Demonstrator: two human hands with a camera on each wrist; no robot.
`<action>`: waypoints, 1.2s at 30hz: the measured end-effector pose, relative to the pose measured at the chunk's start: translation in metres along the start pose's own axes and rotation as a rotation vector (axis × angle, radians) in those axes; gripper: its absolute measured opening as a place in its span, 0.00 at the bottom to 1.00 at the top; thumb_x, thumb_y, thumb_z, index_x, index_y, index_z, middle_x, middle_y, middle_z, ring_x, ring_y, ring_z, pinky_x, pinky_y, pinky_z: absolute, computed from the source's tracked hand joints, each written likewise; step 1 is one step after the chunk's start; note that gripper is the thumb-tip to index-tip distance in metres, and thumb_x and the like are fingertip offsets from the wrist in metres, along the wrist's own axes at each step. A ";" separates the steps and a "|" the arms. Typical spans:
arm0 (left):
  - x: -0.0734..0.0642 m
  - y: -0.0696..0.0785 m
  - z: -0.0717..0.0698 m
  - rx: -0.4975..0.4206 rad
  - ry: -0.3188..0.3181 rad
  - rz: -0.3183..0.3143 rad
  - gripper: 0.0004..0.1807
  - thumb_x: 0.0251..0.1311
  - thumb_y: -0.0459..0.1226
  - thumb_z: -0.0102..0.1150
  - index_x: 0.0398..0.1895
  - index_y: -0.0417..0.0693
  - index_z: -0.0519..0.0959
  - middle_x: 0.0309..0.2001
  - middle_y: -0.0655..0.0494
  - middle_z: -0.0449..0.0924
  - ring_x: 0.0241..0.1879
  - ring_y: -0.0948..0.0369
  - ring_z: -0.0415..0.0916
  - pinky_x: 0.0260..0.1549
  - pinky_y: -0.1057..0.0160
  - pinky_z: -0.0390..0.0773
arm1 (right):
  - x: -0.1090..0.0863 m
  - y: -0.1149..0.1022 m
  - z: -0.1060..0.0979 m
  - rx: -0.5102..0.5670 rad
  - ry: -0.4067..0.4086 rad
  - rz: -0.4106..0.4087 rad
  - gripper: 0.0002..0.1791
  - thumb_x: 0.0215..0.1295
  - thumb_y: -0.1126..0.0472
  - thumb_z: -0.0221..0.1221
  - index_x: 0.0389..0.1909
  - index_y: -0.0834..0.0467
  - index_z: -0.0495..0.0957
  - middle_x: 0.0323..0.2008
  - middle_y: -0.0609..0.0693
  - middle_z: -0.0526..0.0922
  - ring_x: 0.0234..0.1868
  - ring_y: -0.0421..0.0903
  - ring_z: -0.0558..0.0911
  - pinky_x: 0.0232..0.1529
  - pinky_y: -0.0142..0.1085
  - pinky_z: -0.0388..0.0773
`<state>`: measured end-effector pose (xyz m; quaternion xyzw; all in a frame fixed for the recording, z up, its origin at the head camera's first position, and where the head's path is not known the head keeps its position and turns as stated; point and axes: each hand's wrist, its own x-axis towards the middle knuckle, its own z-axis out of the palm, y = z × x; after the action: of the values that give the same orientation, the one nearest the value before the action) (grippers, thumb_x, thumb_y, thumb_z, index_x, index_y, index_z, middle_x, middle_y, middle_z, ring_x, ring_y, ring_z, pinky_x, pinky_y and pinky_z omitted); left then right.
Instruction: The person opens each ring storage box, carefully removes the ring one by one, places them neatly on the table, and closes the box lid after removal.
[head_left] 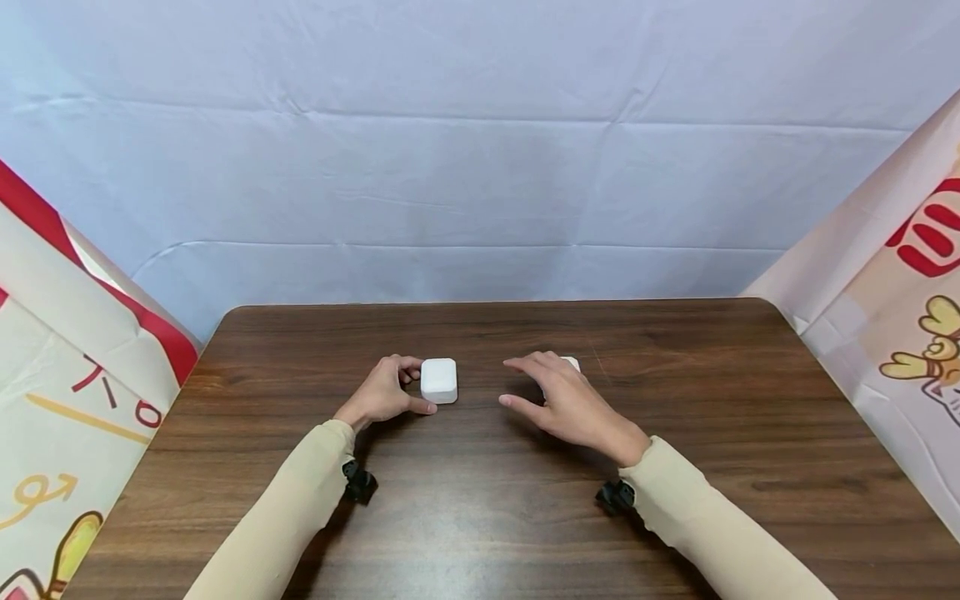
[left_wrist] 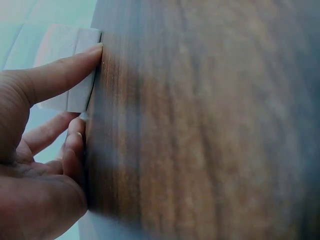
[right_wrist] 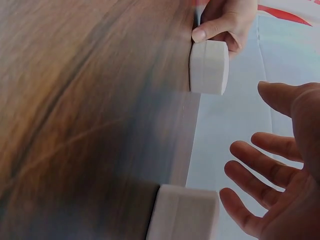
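Observation:
A small white box (head_left: 438, 380) with rounded corners and a seam around its side rests on the table (head_left: 480, 517). My left hand (head_left: 385, 389) holds it at its left side, the thumb along its front and the index finger towards its back. Farther right, my right hand (head_left: 566, 402) hovers with fingers spread and nothing between them. Behind that hand a second white box (head_left: 572, 363) is mostly hidden in the head view. The right wrist view shows this second box (right_wrist: 186, 214) standing on the table, just apart from the fingertips.
The brown wood-grain table ends at a pale hanging cloth (head_left: 480, 183) at the back. Printed cloths with red and yellow drawings hang to the left (head_left: 82, 400) and right. A small black camera (head_left: 360, 483) is strapped at each wrist.

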<state>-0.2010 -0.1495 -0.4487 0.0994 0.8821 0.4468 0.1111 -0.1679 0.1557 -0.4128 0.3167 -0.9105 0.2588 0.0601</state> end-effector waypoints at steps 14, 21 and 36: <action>0.001 -0.002 0.000 -0.007 0.010 -0.001 0.35 0.41 0.33 0.84 0.56 0.35 0.79 0.45 0.46 0.74 0.44 0.50 0.66 0.44 0.53 0.68 | 0.012 -0.010 0.011 0.017 -0.020 -0.012 0.28 0.70 0.46 0.64 0.64 0.59 0.77 0.53 0.54 0.82 0.56 0.50 0.78 0.57 0.50 0.74; 0.002 -0.002 0.000 -0.004 0.004 -0.006 0.35 0.41 0.33 0.84 0.56 0.35 0.79 0.45 0.47 0.74 0.44 0.51 0.65 0.44 0.54 0.68 | 0.020 -0.012 0.014 0.041 -0.026 -0.011 0.28 0.70 0.47 0.65 0.64 0.57 0.77 0.52 0.53 0.81 0.54 0.49 0.79 0.56 0.48 0.75; 0.001 -0.001 -0.001 -0.012 0.005 -0.010 0.35 0.41 0.33 0.84 0.57 0.37 0.79 0.45 0.48 0.74 0.45 0.51 0.66 0.46 0.53 0.69 | 0.043 -0.012 0.034 0.345 -0.019 0.015 0.31 0.59 0.55 0.75 0.60 0.62 0.78 0.49 0.58 0.82 0.50 0.54 0.82 0.49 0.48 0.79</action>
<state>-0.2021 -0.1502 -0.4489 0.0931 0.8801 0.4520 0.1118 -0.1930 0.1073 -0.4249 0.3179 -0.8555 0.4086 -0.0058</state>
